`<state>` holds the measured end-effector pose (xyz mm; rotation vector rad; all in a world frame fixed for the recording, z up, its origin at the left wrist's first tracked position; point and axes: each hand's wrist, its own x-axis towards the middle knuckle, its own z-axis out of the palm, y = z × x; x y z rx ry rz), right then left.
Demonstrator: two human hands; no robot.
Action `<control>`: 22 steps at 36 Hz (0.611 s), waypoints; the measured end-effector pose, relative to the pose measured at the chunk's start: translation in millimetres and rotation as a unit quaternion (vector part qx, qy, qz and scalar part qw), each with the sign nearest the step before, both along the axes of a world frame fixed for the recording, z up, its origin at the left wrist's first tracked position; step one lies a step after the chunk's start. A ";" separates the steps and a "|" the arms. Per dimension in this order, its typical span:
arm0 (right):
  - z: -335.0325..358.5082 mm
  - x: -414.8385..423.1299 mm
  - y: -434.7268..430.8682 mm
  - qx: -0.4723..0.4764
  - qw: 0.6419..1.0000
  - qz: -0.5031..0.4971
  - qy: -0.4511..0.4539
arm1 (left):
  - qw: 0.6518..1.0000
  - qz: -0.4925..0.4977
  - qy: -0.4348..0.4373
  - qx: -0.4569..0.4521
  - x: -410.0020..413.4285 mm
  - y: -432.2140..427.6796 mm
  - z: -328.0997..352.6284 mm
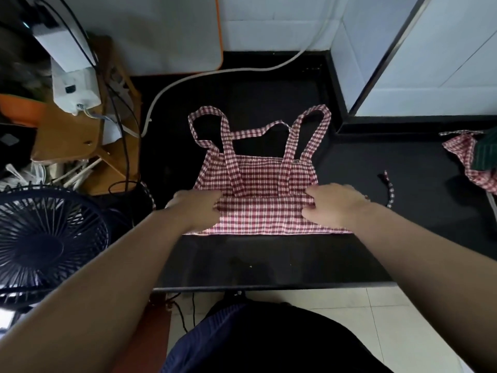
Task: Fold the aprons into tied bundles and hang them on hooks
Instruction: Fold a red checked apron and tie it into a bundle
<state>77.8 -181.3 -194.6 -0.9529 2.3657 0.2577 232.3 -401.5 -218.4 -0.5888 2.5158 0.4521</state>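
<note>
A red-and-white checked apron (258, 181) lies flat on the black counter (269, 259), its shoulder straps looping toward the back wall. The near part is folded over into a band. My left hand (196, 208) grips the left end of that fold, fingers pinched on the cloth. My right hand (333, 205) grips the right end the same way. One apron tie (390, 192) trails off on the counter to the right. No hooks are in view.
A second checked apron (473, 160) lies crumpled at the far right with a dark green cloth (486, 152) on it. A black fan (45, 238) stands at left, beside a wooden stand (80, 141) with white devices and cables. A white hose (215, 74) crosses the counter's back.
</note>
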 end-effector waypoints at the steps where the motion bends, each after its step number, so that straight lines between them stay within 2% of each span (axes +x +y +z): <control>1: -6.0 2.3 0.8 -0.010 1.000 0.002 0.027 | 0.998 -0.012 -0.008 -0.058 1.0 1.8 -3.7; 3: -18.3 10.8 3.4 -0.016 0.996 0.028 0.079 | 0.989 -0.036 -0.013 -0.141 5.4 12.8 -8.7; 5: -29.7 20.6 8.1 -0.012 0.996 0.055 0.076 | 0.985 -0.053 0.020 -0.162 13.5 24.5 -13.1; 9: -40.9 30.0 23.6 -0.030 0.999 0.028 0.000 | 0.995 -0.039 0.045 -0.079 34.0 31.2 -29.3; 11: -40.3 29.1 27.9 -0.007 0.999 0.043 -0.017 | 0.997 -0.045 0.035 -0.043 38.7 28.0 -32.1; 14: -40.6 27.7 23.3 0.024 0.997 0.068 0.004 | 0.991 -0.104 -0.009 -0.086 34.8 22.7 -26.5; 18: -30.6 26.8 10.8 0.015 0.998 0.055 -0.007 | 0.989 -0.112 0.022 -0.090 18.7 18.7 -16.5; 20: -18.9 21.6 7.8 0.009 0.998 0.033 -0.043 | 0.992 -0.116 0.026 -0.051 8.9 12.2 -6.7; 22: -7.4 12.7 7.1 -0.007 0.995 -0.012 -0.096 | 0.995 -0.094 -0.017 0.028 -2.1 2.3 6.5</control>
